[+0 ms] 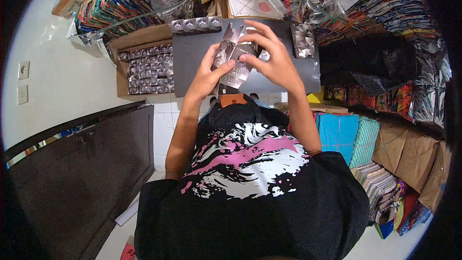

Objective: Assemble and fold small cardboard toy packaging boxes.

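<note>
Both my hands hold a flat silver-grey printed carton blank (234, 58) above a dark board (192, 62) that lies across my lap. My left hand (208, 74) grips its lower left side with thumb and fingers. My right hand (270, 55) pinches the upper right part, fingers spread over the top flap. The carton looks partly folded, its pointed top flaps sticking up.
A row of folded silver boxes (196, 24) stands at the board's far edge, more at its right (302, 38). A cardboard box (144, 67) full of such boxes sits at left. Stacks of coloured fabric (120, 0) and cardboard cartons (409, 154) surround me. A dark door (82, 163) is at lower left.
</note>
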{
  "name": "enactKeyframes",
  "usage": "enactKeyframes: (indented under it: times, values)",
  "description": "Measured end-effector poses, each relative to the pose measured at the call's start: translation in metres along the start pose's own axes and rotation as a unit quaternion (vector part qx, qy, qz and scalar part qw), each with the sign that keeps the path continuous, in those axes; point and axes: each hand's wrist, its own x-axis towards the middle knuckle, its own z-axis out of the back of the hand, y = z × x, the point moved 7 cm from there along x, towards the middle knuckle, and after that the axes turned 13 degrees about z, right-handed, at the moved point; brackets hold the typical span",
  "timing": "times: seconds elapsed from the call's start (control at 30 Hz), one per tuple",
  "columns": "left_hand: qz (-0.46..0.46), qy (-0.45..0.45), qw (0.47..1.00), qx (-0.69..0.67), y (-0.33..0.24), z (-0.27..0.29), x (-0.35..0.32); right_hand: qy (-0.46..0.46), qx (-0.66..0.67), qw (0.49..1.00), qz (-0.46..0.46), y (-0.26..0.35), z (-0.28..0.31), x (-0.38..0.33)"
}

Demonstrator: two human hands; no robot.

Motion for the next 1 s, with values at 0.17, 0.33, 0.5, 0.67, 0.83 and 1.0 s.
enactKeyframes:
  times: [0.17, 0.33, 0.5, 0.67, 0.83, 1.0]
  values:
    - [0.002, 0.022, 1.000, -0.021, 0.001, -0.006, 0.003, -0.033, -0.020, 0.999, 0.027, 0.003, 0.008, -0.003]
    - [-0.034, 0.096, 0.991, -0.087, 0.002, -0.010, 0.006, -0.182, 0.200, 0.958, -0.090, -0.022, 0.017, -0.017]
    - [-0.073, 0.103, 0.991, -0.037, -0.001, -0.018, 0.005, -0.079, 0.281, 0.953, -0.083, -0.026, -0.002, -0.028]
    - [-0.067, -0.001, 0.990, 0.127, -0.008, -0.017, 0.010, -0.105, 0.268, 0.948, -0.136, -0.037, -0.004, -0.037]
    - [-0.043, 0.018, 0.995, 0.093, 0.003, -0.017, 0.012, -0.123, 0.259, 0.943, -0.168, -0.044, -0.003, -0.044]
    - [0.023, -0.009, 0.996, 0.090, 0.022, -0.017, 0.016, -0.122, 0.153, 0.962, -0.193, -0.045, 0.004, -0.047]
